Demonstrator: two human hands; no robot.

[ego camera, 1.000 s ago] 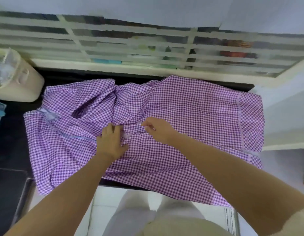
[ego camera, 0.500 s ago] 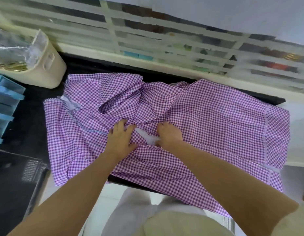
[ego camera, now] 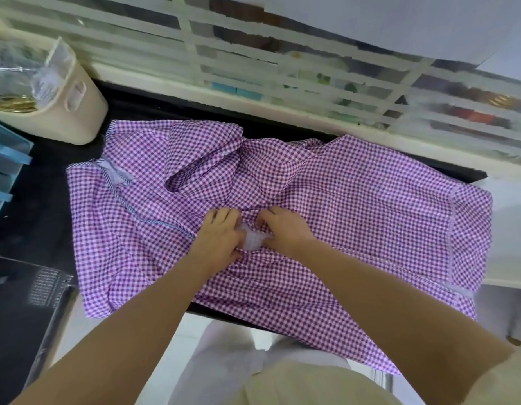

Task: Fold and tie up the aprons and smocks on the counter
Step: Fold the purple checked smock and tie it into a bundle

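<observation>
Both hands have drawn closer together on the purple gingham smock (ego camera: 355, 206), which lies spread across the black counter (ego camera: 34, 214). The left hand (ego camera: 221, 239) and right hand (ego camera: 285, 229) each pinch the smock where its pale underside bunches between them. A cream bin (ego camera: 75, 118) stands far left.

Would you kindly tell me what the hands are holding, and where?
Both the left hand and right hand pinch the purple checked smock at its bunched middle.
</observation>
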